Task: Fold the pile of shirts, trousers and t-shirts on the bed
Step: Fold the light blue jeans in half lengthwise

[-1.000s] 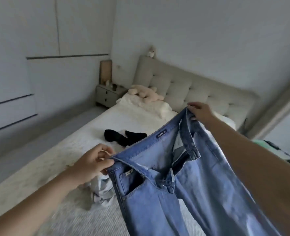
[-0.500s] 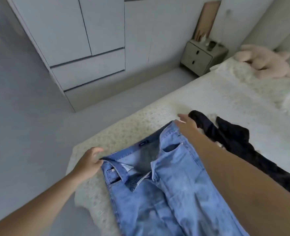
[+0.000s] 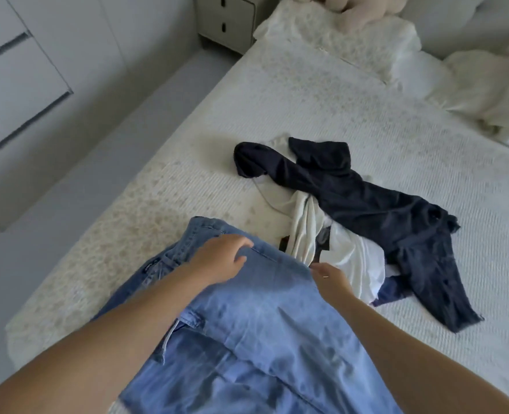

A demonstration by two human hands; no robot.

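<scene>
Head view: we count one pair of light-blue denim jeans (image 3: 256,333) on the white textured bed (image 3: 322,94); left hand (image 3: 221,259) flat atop them, right hand (image 3: 332,280) gripping their edge; one dark navy garment (image 3: 366,210), one white garment (image 3: 304,231).

Faded blue denim jeans (image 3: 247,324) (matt) on ribbed white cloth bedspread (image 3: 322,109)

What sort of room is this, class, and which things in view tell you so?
Most likely a bedroom: a made bed with pillows, a bedside cabinet with two drawers, and clothes such as blue jeans being laid out on the cover.
</scene>
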